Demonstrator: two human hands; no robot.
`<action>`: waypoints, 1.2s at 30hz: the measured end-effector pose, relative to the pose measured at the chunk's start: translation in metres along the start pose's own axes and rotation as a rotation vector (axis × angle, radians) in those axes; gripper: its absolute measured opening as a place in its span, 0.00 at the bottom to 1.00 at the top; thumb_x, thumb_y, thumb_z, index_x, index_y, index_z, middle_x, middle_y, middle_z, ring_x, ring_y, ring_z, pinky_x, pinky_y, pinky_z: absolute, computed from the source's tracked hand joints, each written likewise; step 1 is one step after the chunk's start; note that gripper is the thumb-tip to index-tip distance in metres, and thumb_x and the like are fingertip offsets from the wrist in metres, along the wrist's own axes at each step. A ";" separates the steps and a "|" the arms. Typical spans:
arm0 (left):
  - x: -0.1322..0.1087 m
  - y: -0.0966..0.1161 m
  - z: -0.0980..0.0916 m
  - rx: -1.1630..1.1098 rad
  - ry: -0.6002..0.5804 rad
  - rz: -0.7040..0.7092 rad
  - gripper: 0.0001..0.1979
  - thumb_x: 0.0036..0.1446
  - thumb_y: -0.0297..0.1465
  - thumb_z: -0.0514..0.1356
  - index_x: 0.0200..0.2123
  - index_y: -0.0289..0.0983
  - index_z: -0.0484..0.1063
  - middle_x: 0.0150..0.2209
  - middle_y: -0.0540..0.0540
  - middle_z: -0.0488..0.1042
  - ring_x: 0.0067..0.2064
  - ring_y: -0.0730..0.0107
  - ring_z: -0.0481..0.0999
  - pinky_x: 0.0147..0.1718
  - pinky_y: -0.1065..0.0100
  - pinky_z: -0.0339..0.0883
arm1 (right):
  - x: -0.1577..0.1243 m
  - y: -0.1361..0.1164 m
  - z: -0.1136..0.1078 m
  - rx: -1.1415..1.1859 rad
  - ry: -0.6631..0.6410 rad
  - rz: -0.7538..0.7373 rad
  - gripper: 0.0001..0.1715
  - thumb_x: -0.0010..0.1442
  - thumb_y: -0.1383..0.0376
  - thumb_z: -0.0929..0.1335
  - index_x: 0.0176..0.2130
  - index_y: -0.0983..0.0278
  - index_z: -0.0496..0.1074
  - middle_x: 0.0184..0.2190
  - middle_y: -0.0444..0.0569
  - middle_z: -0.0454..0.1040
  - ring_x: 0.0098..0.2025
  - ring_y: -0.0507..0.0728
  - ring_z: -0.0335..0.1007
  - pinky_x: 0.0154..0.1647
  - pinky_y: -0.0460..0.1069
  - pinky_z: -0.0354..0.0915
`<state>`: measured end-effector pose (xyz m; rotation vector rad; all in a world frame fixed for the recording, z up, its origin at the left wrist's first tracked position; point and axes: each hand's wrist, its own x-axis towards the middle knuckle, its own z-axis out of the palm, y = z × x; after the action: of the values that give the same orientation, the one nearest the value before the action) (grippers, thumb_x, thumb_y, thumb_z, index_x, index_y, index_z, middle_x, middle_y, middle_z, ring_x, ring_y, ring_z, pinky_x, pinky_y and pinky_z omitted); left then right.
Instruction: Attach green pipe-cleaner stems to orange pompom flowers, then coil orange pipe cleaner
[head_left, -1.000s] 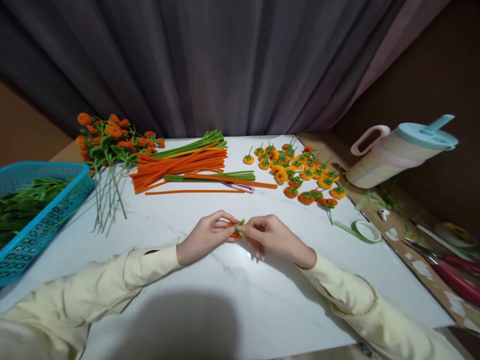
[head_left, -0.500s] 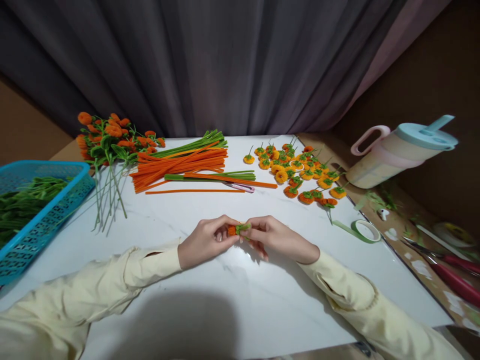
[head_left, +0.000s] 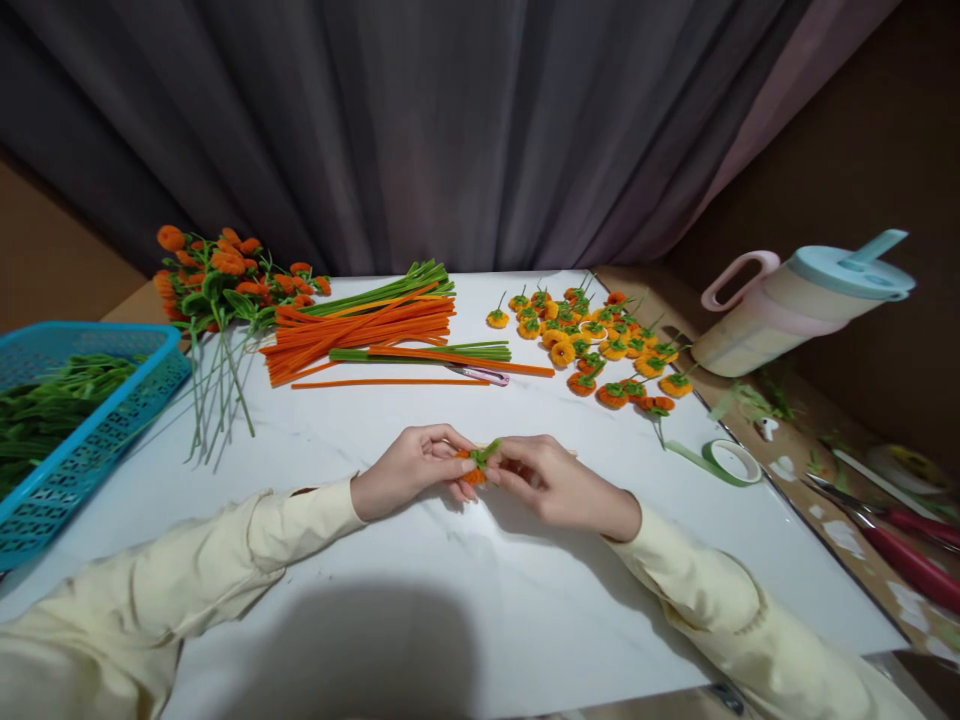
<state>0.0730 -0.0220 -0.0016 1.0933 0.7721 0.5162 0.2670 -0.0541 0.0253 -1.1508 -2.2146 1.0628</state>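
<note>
Above the middle of the white table (head_left: 360, 620), a small orange pipe-cleaner flower (head_left: 474, 475) with green on its back is held between my hands. My left hand (head_left: 416, 465) pinches the orange head between thumb and fingers. My right hand (head_left: 559, 482) grips the green pipe-cleaner part (head_left: 487, 452) that sticks up from the flower. Fingers partly cover both the head and the green part. Farther back lie orange pipe cleaners (head_left: 367, 335) and green pipe cleaners (head_left: 401, 285) in bundles.
Several finished-looking flower heads (head_left: 611, 350) spread over the back right. Green tape (head_left: 731, 463) lies near the right edge, with red-handled pliers (head_left: 900, 545) and a tumbler (head_left: 802, 310) beyond. At left are a blue basket (head_left: 161, 385) and a bunch of orange flowers (head_left: 229, 262).
The flower has turned so that its green back faces up, with the green part now upright. My left fingers have closed over the head, and my right hand has shifted slightly right.
</note>
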 end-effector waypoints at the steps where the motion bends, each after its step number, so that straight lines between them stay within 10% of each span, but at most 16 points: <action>1: 0.001 0.000 -0.001 -0.026 -0.006 -0.017 0.15 0.47 0.34 0.66 0.35 0.30 0.68 0.23 0.43 0.78 0.23 0.69 0.76 0.26 0.70 0.70 | -0.001 0.000 0.000 -0.089 0.020 -0.063 0.08 0.60 0.69 0.60 0.31 0.65 0.66 0.25 0.45 0.67 0.24 0.49 0.59 0.26 0.44 0.56; 10: 0.003 0.005 -0.006 -0.144 -0.095 -0.070 0.12 0.47 0.31 0.65 0.31 0.33 0.65 0.22 0.46 0.76 0.23 0.71 0.77 0.24 0.73 0.71 | -0.007 0.006 0.011 -0.895 0.197 -0.510 0.14 0.59 0.76 0.55 0.28 0.67 0.64 0.23 0.48 0.63 0.22 0.53 0.56 0.21 0.48 0.49; 23: 0.007 0.006 -0.011 -0.080 -0.150 -0.133 0.17 0.50 0.36 0.64 0.40 0.32 0.71 0.33 0.42 0.77 0.36 0.63 0.79 0.34 0.67 0.74 | -0.005 0.014 0.003 -0.959 0.247 -0.588 0.19 0.63 0.74 0.52 0.29 0.67 0.65 0.24 0.49 0.65 0.22 0.53 0.57 0.21 0.48 0.51; 36: -0.001 -0.007 -0.004 0.266 -0.033 0.349 0.10 0.56 0.34 0.58 0.38 0.36 0.63 0.33 0.47 0.73 0.32 0.71 0.76 0.33 0.68 0.73 | 0.003 0.011 0.003 0.077 0.263 -0.006 0.06 0.61 0.67 0.63 0.33 0.64 0.68 0.29 0.45 0.70 0.30 0.51 0.66 0.28 0.44 0.60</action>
<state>0.0686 -0.0232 -0.0090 1.4942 0.6344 0.7004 0.2692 -0.0492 0.0154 -1.1758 -1.9562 0.9268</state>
